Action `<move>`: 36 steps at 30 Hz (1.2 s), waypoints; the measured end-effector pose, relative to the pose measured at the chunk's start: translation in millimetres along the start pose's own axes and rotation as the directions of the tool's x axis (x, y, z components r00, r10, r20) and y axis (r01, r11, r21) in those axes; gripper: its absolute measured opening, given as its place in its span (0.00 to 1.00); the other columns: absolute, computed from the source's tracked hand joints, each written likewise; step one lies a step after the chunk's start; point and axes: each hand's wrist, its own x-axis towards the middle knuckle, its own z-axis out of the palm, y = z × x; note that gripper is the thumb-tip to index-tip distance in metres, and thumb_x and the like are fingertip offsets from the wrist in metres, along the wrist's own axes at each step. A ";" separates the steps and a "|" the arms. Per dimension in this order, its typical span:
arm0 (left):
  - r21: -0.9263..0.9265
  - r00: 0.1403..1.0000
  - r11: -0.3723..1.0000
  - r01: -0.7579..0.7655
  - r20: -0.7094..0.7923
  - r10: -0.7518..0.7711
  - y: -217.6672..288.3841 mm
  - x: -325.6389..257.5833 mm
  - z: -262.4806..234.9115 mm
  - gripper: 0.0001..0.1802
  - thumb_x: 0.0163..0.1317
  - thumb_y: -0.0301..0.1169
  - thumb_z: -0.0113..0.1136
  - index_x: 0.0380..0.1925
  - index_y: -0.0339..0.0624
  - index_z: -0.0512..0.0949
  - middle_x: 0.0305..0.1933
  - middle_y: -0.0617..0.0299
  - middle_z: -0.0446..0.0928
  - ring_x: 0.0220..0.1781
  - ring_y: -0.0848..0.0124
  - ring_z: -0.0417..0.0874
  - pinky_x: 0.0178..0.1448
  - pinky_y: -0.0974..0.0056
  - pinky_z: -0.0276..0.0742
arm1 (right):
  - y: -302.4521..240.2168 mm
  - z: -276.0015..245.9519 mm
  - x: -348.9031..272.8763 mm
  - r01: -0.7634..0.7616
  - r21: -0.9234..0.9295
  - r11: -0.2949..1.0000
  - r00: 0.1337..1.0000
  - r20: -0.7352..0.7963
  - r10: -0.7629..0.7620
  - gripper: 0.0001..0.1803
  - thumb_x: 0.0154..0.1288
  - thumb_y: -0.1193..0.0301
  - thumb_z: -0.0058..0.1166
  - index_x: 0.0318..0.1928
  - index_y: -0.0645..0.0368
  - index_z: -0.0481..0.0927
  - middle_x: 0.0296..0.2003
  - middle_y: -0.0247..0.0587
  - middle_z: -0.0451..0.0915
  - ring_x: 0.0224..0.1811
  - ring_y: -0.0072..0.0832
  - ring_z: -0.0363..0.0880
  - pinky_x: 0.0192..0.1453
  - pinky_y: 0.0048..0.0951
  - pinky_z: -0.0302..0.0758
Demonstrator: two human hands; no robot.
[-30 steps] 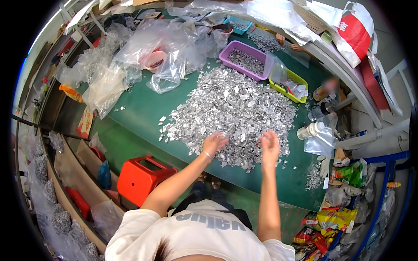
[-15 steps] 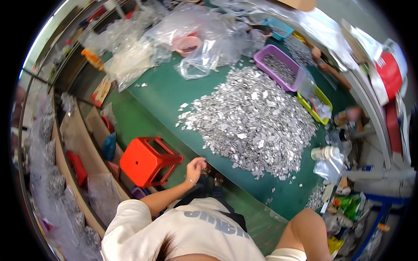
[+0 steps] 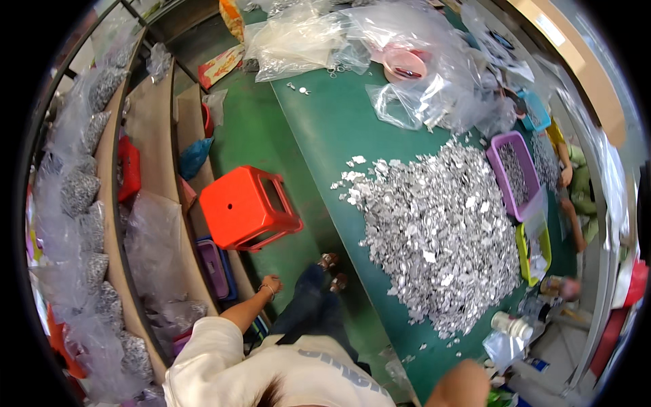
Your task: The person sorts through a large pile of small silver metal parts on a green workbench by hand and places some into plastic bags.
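Observation:
My left hand (image 3: 272,284), a bracelet at its wrist, hangs over the floor between the wooden shelving and my legs. It holds nothing, its fingers loosely bent and small in the view. Nearest to it is a red plastic stool (image 3: 234,207) standing on the green floor. Of my right arm (image 3: 462,384) only a bent part shows at the lower edge; the hand itself is out of sight. A large heap of small silvery metal pieces (image 3: 441,237) covers much of the green table (image 3: 319,115) to my right.
Beyond the heap stand a purple bin (image 3: 493,163) and a yellow-green tray (image 3: 523,261). Clear plastic bags (image 3: 298,47) and a pink bowl (image 3: 405,65) lie at the far end. Shelves (image 3: 146,129) with bagged pieces line the left. Another person's hand (image 3: 565,177) is across the table.
My view has turned left, so table and heap appear farther right. My left hand has moved away from the table edge, back toward the shelving.

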 end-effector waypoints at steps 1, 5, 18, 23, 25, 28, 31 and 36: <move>-0.114 0.998 0.992 0.054 -0.007 -0.055 3.5 11.8 7.9 0.25 0.58 0.24 0.52 0.57 0.36 0.64 0.34 0.52 0.80 0.29 0.63 0.83 0.29 0.61 0.80 | -13.6 6.4 -37.3 -0.229 -0.242 0.943 0.973 -0.074 0.217 0.26 0.69 0.58 0.38 0.62 0.59 0.60 0.55 0.52 0.64 0.56 0.37 0.64 0.56 0.45 0.65; -0.707 0.992 0.705 0.051 -0.046 -0.117 -10.4 91.3 11.7 0.37 0.60 0.37 0.60 0.62 0.33 0.52 0.46 0.47 0.75 0.39 0.55 0.82 0.34 0.56 0.81 | -129.9 13.1 -191.2 -0.829 -0.454 0.327 0.381 -0.030 0.924 0.24 0.58 0.58 0.54 0.46 0.64 0.69 0.41 0.45 0.69 0.41 0.41 0.71 0.41 0.41 0.71; -0.928 0.916 0.039 -0.371 -0.372 -0.146 81.2 215.1 -20.1 0.51 0.41 0.67 0.63 0.59 0.46 0.65 0.59 0.62 0.69 0.58 0.62 0.70 0.56 0.53 0.71 | -270.9 -23.8 -307.0 -0.730 -0.683 -0.025 -0.396 0.392 0.830 0.21 0.49 0.71 0.58 0.44 0.66 0.71 0.42 0.51 0.72 0.45 0.48 0.71 0.50 0.45 0.68; -0.938 0.929 0.100 -0.332 -0.344 -0.136 62.1 190.1 -22.0 0.48 0.45 0.66 0.60 0.59 0.46 0.65 0.59 0.62 0.69 0.57 0.63 0.71 0.55 0.54 0.70 | -267.4 -22.0 -305.6 -0.720 -0.692 -0.053 -0.432 0.388 0.814 0.21 0.48 0.70 0.58 0.43 0.67 0.72 0.43 0.52 0.72 0.47 0.49 0.70 0.52 0.46 0.66; -0.921 0.925 0.130 -0.367 -0.376 -0.050 31.2 173.1 -14.3 0.48 0.47 0.69 0.56 0.61 0.48 0.63 0.61 0.63 0.68 0.58 0.64 0.70 0.57 0.54 0.68 | -263.5 -20.0 -304.4 -0.710 -0.699 -0.080 -0.460 0.374 0.805 0.21 0.49 0.72 0.60 0.45 0.65 0.74 0.44 0.51 0.71 0.49 0.49 0.69 0.53 0.45 0.67; -0.923 0.927 0.112 -0.368 -0.373 -0.028 -23.5 144.0 10.9 0.53 0.47 0.77 0.41 0.67 0.56 0.53 0.70 0.64 0.56 0.67 0.62 0.60 0.64 0.52 0.61 | -259.1 -18.7 -302.7 -0.714 -0.695 -0.089 -0.466 0.376 0.801 0.21 0.48 0.72 0.60 0.45 0.65 0.74 0.45 0.51 0.71 0.50 0.49 0.69 0.54 0.45 0.67; -0.885 0.885 -0.018 -0.465 -0.465 0.012 -79.5 120.1 42.7 0.52 0.54 0.73 0.34 0.68 0.46 0.49 0.72 0.60 0.51 0.71 0.59 0.54 0.72 0.54 0.51 | -259.5 -19.4 -303.6 -0.725 -0.682 -0.097 -0.462 0.376 0.803 0.21 0.48 0.72 0.60 0.45 0.66 0.75 0.46 0.51 0.70 0.51 0.49 0.68 0.54 0.45 0.67; -0.940 0.941 -0.149 -0.308 -0.279 -0.189 -152.7 66.0 91.7 0.46 0.58 0.68 0.40 0.65 0.44 0.58 0.66 0.57 0.63 0.65 0.58 0.65 0.68 0.53 0.59 | -260.3 -22.0 -306.6 -0.727 -0.678 -0.108 -0.459 0.363 0.811 0.22 0.46 0.72 0.61 0.44 0.65 0.75 0.47 0.51 0.70 0.52 0.50 0.68 0.55 0.45 0.66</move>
